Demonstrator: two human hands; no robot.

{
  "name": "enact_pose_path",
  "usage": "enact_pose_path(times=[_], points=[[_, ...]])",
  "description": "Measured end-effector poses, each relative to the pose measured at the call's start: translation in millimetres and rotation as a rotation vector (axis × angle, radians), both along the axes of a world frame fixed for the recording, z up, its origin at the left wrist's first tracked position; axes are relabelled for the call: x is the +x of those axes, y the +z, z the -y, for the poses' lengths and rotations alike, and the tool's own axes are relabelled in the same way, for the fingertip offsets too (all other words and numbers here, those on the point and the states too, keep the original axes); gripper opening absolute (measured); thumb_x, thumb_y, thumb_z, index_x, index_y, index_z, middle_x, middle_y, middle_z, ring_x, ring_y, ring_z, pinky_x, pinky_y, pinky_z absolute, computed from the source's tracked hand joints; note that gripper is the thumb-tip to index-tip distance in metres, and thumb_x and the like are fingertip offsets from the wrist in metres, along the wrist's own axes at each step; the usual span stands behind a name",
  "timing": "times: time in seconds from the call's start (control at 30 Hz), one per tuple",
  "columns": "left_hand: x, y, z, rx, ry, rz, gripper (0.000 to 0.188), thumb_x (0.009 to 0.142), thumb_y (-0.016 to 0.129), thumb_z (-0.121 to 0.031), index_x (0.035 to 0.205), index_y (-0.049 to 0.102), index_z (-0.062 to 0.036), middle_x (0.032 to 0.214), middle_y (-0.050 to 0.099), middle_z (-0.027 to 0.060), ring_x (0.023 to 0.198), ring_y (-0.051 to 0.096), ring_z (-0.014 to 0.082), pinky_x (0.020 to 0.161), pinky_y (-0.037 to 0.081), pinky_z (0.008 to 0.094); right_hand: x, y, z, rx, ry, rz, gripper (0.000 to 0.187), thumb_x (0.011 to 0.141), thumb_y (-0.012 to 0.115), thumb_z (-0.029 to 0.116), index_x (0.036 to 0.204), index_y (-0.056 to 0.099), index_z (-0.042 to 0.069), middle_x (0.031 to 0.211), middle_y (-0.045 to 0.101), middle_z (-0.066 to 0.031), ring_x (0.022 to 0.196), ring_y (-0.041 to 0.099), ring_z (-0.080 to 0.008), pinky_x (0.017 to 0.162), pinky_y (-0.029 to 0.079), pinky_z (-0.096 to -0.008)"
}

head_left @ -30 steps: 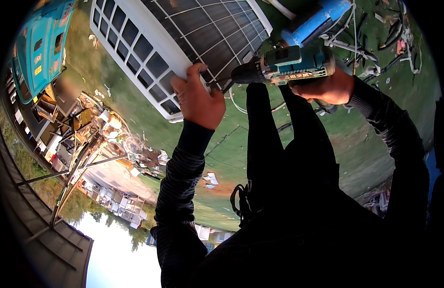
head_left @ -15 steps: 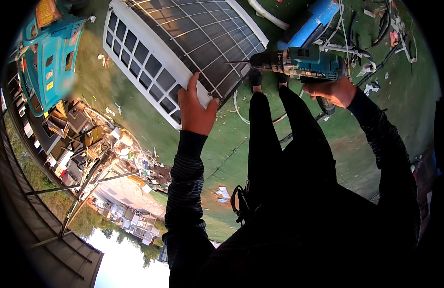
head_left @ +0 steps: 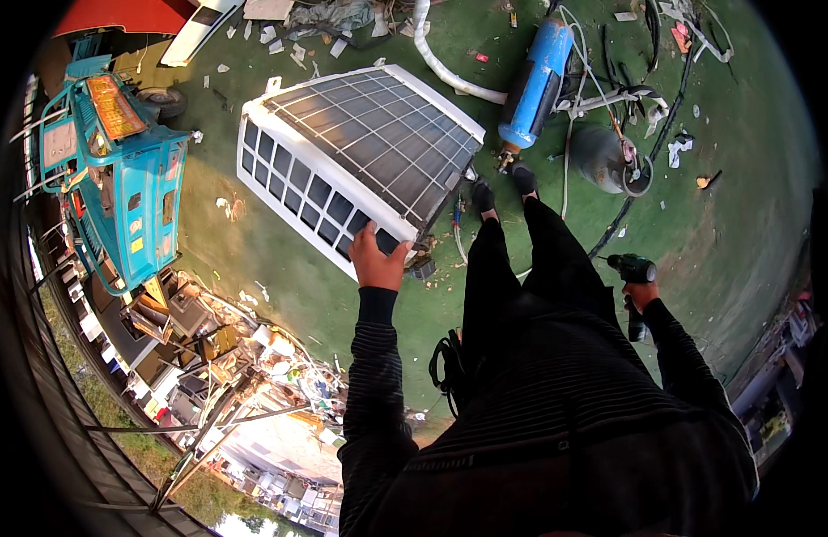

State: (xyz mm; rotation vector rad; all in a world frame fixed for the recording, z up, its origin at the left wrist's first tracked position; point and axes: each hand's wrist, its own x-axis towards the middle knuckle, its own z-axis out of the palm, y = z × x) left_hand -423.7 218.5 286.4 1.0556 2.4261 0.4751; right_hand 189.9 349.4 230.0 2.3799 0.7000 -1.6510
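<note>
- The left grip (head_left: 380,266) is partly open, thumb parted from the fingers, touching the near right corner of the white casing (head_left: 331,213); whether it pinches the edge, I cannot tell.
- The right grip (head_left: 644,294) is closed around the handle of a green and black drill (head_left: 634,268), beside the right thigh, its nose turned left toward the legs.
- The casing lies ahead and to the left of the left grip, resting on the green floor (head_left: 691,233), its long axis running from far left to near right. The left grip is the nearer; the right is well apart, the legs between.
- The left forearm reaches nearly straight forward; the right arm hangs out to the side, forearm slanting in toward the drill.
- Just beside the casing's near corner lies a small dark piece (head_left: 422,268).
- Farther out are a blue cylinder (head_left: 536,85), a grey tank (head_left: 600,157) and, toward the floor's left edge, a teal vehicle cab (head_left: 118,210).
</note>
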Motion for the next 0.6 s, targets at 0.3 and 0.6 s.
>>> enact_pose_path(times=[0.3, 0.6], points=[[6, -10, 1, -0.002, -0.045, -0.067, 0.081, 0.076, 0.089, -0.033, 0.139, 0.052, 0.0028, 0.136, 0.057, 0.0242, 0.125, 0.05, 0.0445, 0.108, 0.041, 0.0524, 103, -69, 148, 0.057, 0.959, 0.316, 0.055, 0.085, 0.07, 0.052, 0.098, 0.073, -0.002, 0.096, 0.075, -0.0272, 0.104, 0.073, -0.0368, 0.084, 0.056, -0.0492], [10, -4, 11, 0.044, 0.049, -0.079, 0.082, 0.077, 0.088, -0.036, 0.141, 0.053, 0.0023, 0.139, 0.055, 0.024, 0.128, 0.048, 0.0443, 0.111, 0.04, 0.0523, 39, -87, 88, 0.184, 1.129, 0.191, 0.06, 0.091, 0.06, 0.057, 0.099, 0.073, -0.001, 0.1, 0.074, -0.0282, 0.107, 0.071, -0.0395, 0.087, 0.054, -0.0512]])
